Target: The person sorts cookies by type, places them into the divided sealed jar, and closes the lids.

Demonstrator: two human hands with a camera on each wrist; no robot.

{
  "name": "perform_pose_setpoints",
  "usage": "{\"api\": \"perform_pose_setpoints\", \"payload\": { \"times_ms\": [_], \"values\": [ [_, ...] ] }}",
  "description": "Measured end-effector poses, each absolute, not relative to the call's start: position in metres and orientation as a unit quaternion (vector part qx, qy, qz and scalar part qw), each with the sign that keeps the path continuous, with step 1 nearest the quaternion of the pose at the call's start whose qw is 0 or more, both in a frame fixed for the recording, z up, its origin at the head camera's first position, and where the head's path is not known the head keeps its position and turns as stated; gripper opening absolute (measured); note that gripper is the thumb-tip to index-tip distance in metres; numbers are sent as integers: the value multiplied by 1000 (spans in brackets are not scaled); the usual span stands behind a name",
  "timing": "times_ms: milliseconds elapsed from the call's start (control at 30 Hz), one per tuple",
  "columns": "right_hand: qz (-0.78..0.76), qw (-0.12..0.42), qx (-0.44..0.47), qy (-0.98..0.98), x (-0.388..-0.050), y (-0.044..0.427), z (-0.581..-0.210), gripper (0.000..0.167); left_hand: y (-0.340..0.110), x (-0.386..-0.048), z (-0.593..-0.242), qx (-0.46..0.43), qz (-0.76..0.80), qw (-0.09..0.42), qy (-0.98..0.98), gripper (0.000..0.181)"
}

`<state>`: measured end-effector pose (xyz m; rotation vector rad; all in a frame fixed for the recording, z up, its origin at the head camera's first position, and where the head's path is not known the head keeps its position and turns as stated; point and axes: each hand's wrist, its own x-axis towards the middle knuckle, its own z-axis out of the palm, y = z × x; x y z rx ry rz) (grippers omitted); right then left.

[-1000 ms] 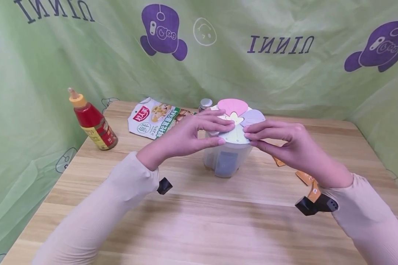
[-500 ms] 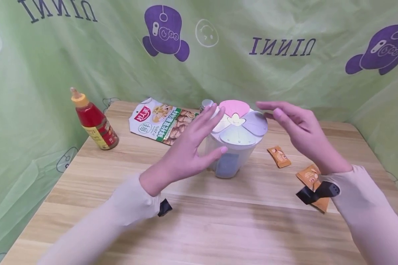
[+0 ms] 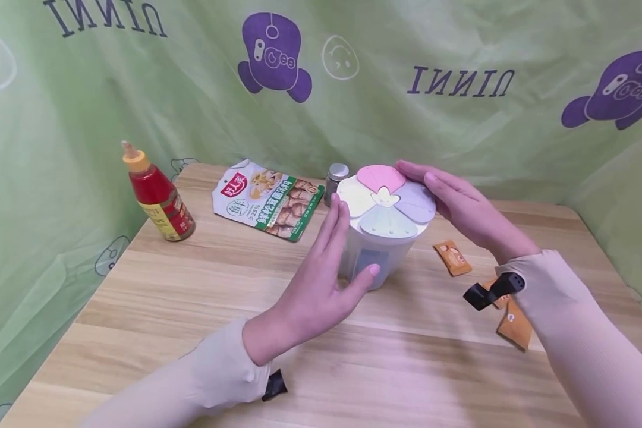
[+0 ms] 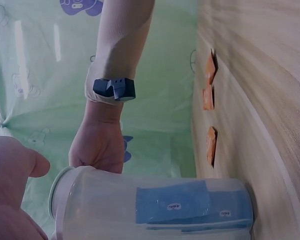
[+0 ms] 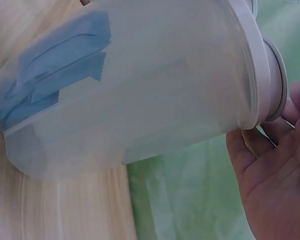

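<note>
One green printed curtain (image 3: pixel 460 32) is hanging behind and beside the work. Wooden table (image 3: pixel 192 309): far edge is running just below the curtain; a broad stretch of wood is lying between the canister (image 3: pixel 393 252) and the near side. Canister is standing upright towards the far side, set in from the left and right edges, its petal-patterned lid (image 3: pixel 386 219) sitting on top.

Left hand (image 3: pixel 318 291): grasping nothing, fingers extending along the canister's left side, thumb spreading across the front; cannot tell whether it is touching. Right hand (image 3: pixel 465 208): also grasping nothing, fingers reaching out straight and meeting the lid's far right rim; wood is showing beneath the palm.

Printed pouch (image 3: pixel 267 199) is lying flat near the far edge, left of the canister. Red sauce bottle (image 3: pixel 160 205) is standing near the left edge, a gap separating it from the pouch. Blue packets (image 4: pixel 172 205) are lying inside the canister, low down. Silver-capped jar (image 3: pixel 338 172) is standing just behind the canister, beside the pouch. Three orange sachets (image 3: pixel 452 258) are lying right of the canister, well apart from it.
</note>
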<state>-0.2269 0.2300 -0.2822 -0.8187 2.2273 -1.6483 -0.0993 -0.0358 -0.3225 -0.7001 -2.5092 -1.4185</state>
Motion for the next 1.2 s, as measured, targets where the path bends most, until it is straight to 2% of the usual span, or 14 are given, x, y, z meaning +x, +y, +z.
{"api": "perform_pose_setpoints", "payload": {
  "times_ms": [200, 400, 633, 933, 1200],
  "values": [
    [-574, 129, -285, 757, -225, 231, -283, 56, -35, -103, -322, -233, -471, 84, -847, 91],
    [-566, 115, -279, 767, -217, 240, -284, 59, -37, -123, -321, -224, -479, 79, -845, 87],
    [-592, 102, -292, 745, -192, 247, -288, 57, -41, -156, -318, -227, -511, 74, -826, 102],
    [-601, 43, -296, 741, -151, 240, -292, 51, -45, -195, -309, -208, -565, 19, -798, 66],
    [-564, -12, -308, 766, -122, 234, -301, 52, -41, -216, -306, -210, -591, -12, -779, 67]
  ]
}}
